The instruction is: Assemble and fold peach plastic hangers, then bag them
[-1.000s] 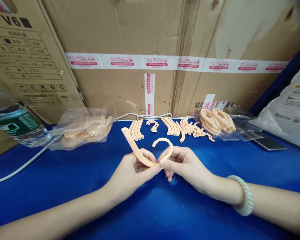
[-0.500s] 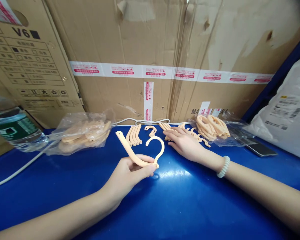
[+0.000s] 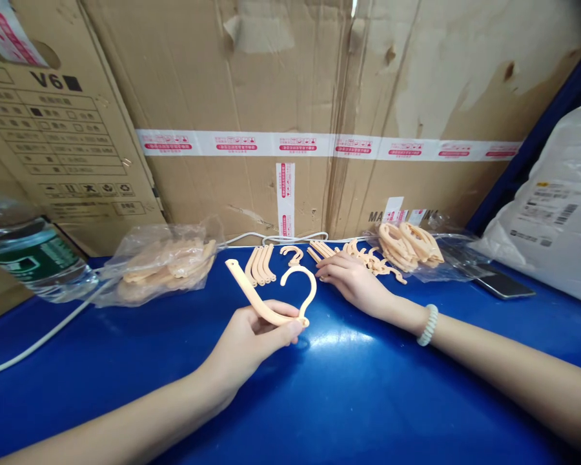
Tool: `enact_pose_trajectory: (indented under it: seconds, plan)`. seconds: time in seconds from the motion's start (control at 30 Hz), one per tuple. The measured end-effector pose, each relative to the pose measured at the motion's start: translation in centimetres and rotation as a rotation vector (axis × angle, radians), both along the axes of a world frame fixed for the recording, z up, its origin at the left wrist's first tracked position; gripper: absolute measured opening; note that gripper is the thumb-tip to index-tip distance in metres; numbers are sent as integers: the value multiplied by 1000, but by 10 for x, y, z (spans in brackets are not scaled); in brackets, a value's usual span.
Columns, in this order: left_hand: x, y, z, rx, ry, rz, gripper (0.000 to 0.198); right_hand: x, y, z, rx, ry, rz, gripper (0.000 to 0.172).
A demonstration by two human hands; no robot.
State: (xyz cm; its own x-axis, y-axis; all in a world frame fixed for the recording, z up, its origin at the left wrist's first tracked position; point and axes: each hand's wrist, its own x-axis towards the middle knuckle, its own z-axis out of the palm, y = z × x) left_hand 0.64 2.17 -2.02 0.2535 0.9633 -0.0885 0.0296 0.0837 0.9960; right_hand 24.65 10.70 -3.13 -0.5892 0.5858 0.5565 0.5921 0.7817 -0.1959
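My left hand (image 3: 252,339) pinches a peach plastic hanger part (image 3: 266,300), a curved arm joined to a round hook, and holds it up over the blue table (image 3: 348,400). My right hand (image 3: 353,278) reaches forward with fingers curled down onto a row of loose curved arm pieces (image 3: 322,250). Whether it grips one is hidden. A second row of arm pieces (image 3: 260,263) and a single small hook (image 3: 292,254) lie just behind the held part.
A clear bag of peach parts (image 3: 162,261) lies at the left, another bag with hooks (image 3: 414,244) at the right. A water bottle (image 3: 29,248), a white cable (image 3: 39,336), a phone (image 3: 501,283), a white parcel bag (image 3: 556,213) and tall cardboard boxes (image 3: 290,103) ring the table.
My right hand let go of the hook end and moved forward to the loose arm pieces, then curled down on them. My left hand keeps the joined part raised.
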Motion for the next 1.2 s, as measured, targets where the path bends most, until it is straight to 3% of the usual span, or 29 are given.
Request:
enact_pose_trajectory:
  seconds: [0.07, 0.13, 0.27, 0.4, 0.5, 0.63, 0.7, 0.8, 0.9, 1.2]
  plan:
    - [-2, 0, -1, 1, -4, -9, 23, 0, -8, 4, -79, 188, -22, 24]
    - [-3, 0, -2, 8, -11, -28, 22, -2, -19, 11, -267, 481, -39, 23]
    - [-4, 1, -4, 8, -35, -41, 22, -8, -43, 27, -623, 1020, 72, 22]
    - [-2, 1, -3, 13, -64, -38, 22, -15, -58, 33, -863, 1279, 114, 19]
    - [-2, 1, -3, 28, -66, -43, 22, -19, -63, 28, -980, 1330, 65, 19]
    - [-1, 2, -3, 9, -65, -32, 25, -24, -68, 18, -1095, 1421, 45, 60]
    - [-1, 2, -3, -6, -64, -25, 27, -27, -70, 13, -1197, 1415, 77, 71]
    - [-1, 2, -3, -4, -53, -32, 27, -31, -72, 7, -1329, 1313, 183, 49]
    - [-1, 1, -3, 64, -29, -56, 24, -34, -74, 2, -1342, 1216, 233, 32]
    - [2, -4, -6, 139, 26, -182, 13, -35, -78, 1, -1301, 961, 291, 24]
